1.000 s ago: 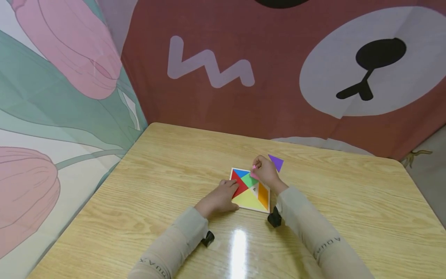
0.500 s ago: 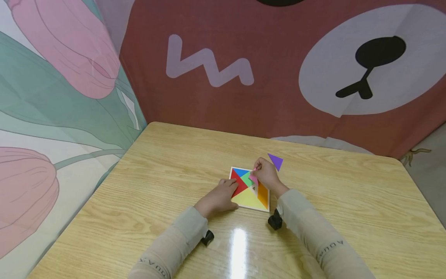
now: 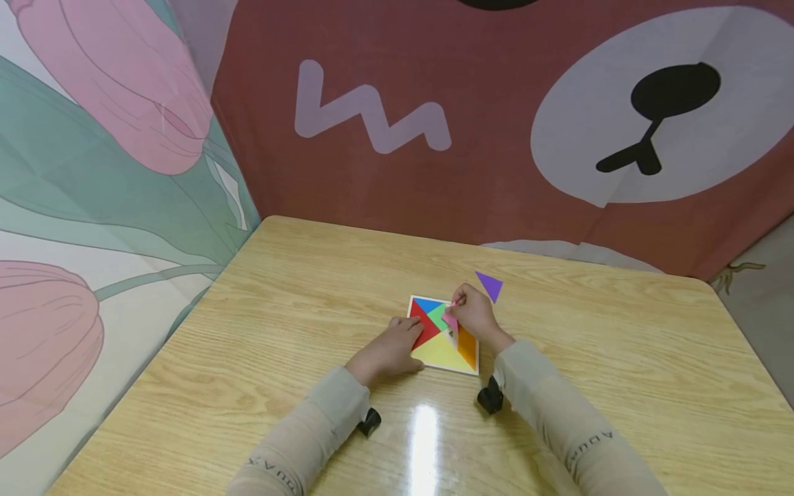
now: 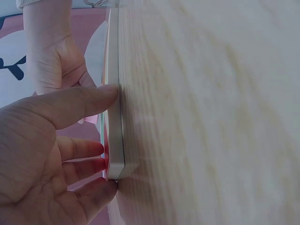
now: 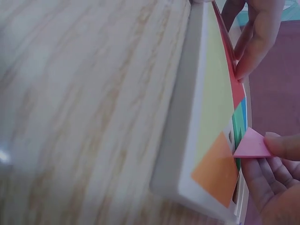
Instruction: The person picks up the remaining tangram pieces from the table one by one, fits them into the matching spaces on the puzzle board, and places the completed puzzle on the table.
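Observation:
A square tangram tray (image 5: 171, 154) lies on the table with red (image 3: 425, 335), yellow (image 3: 443, 353), blue (image 3: 426, 304), green (image 3: 437, 316) and orange (image 3: 467, 348) pieces in it. My left hand (image 3: 389, 348) rests on the tray's left side; in the left wrist view its fingers (image 4: 84, 164) touch the red piece and the corner, the thumb against the side wall. My right hand (image 3: 476, 313) pinches a small pink triangle (image 5: 253, 144) between thumb and fingers, tilted up over the tray beside the green piece. Part of the bare tray bottom shows between the yellow and orange pieces.
A purple triangle (image 3: 490, 286) lies on the wooden table (image 3: 310, 275) beyond the right hand. Printed cloths (image 3: 384, 186) hang behind and left of the table. A bright reflection shines on the near tabletop.
My right hand has moved slightly toward me with the pink triangle, bringing it lower over the tray by the green piece. The left hand stays at the tray's left side.

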The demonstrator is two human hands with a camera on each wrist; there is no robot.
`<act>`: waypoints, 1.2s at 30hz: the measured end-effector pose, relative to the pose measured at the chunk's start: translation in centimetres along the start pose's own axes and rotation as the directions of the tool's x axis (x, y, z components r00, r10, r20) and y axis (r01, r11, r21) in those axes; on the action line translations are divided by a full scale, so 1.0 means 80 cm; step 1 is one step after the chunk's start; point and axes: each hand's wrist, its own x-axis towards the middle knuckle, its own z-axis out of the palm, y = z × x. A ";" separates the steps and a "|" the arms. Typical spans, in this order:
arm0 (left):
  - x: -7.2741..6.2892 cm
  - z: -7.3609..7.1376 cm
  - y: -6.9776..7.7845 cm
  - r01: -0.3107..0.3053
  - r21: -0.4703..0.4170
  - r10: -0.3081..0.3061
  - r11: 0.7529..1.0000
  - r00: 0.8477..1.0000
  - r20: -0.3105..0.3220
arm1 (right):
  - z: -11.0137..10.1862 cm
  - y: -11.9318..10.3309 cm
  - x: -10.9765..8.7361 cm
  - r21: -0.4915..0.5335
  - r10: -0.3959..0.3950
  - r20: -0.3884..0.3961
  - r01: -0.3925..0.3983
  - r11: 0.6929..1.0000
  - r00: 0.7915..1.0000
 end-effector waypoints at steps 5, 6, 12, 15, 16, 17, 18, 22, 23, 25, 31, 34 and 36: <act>0.001 -0.001 0.001 0.010 -0.002 -0.010 1.000 1.000 0.010 | 0.000 0.001 -0.003 0.000 -0.034 -0.016 0.034 0.999 0.999; 0.001 -0.001 0.001 0.010 -0.001 -0.010 1.000 1.000 0.011 | 0.000 0.001 -0.003 0.000 -0.033 -0.017 0.033 0.999 0.999; 0.002 -0.003 0.004 0.011 -0.009 -0.011 1.000 1.000 0.014 | -0.002 0.001 -0.007 0.020 -0.012 -0.013 0.012 1.000 1.000; 0.002 -0.004 0.004 0.016 -0.014 -0.016 1.000 1.000 0.014 | -0.002 0.001 -0.008 0.021 -0.015 -0.002 0.015 1.000 1.000; 0.002 -0.005 0.004 0.017 -0.015 -0.016 1.000 1.000 0.016 | -0.002 0.002 -0.008 0.020 -0.013 0.000 0.013 1.000 1.000; 0.002 -0.005 0.004 0.017 -0.012 -0.016 1.000 1.000 0.015 | -0.002 0.003 -0.008 0.019 -0.010 0.001 0.010 1.000 1.000; 0.002 -0.005 0.004 0.015 -0.008 -0.015 1.000 1.000 0.015 | -0.001 0.003 -0.008 0.021 -0.004 0.003 0.004 1.000 1.000; 0.002 -0.005 0.004 0.016 -0.004 -0.016 1.000 1.000 0.015 | 0.000 0.007 -0.010 0.037 0.013 0.006 -0.013 0.999 1.000; 0.002 -0.005 0.005 0.017 -0.003 -0.017 1.000 1.000 0.015 | 0.001 0.007 -0.010 0.043 0.017 0.006 -0.017 0.999 1.000; 0.001 -0.005 0.005 0.023 -0.007 -0.022 1.000 1.000 0.017 | 0.001 0.008 -0.011 0.053 0.022 0.012 -0.022 0.998 1.000; 0.001 -0.005 0.004 0.013 0.002 -0.013 1.000 1.000 0.017 | 0.003 0.008 -0.015 0.082 0.030 0.019 -0.031 0.996 0.999; 0.000 -0.004 0.003 0.007 0.007 -0.007 1.000 1.000 0.016 | 0.004 0.009 -0.016 0.100 0.021 0.023 -0.023 0.995 0.999; 0.000 -0.004 0.003 0.007 0.009 -0.007 1.000 1.000 0.017 | 0.005 0.010 -0.016 0.105 0.020 0.026 -0.022 0.994 0.999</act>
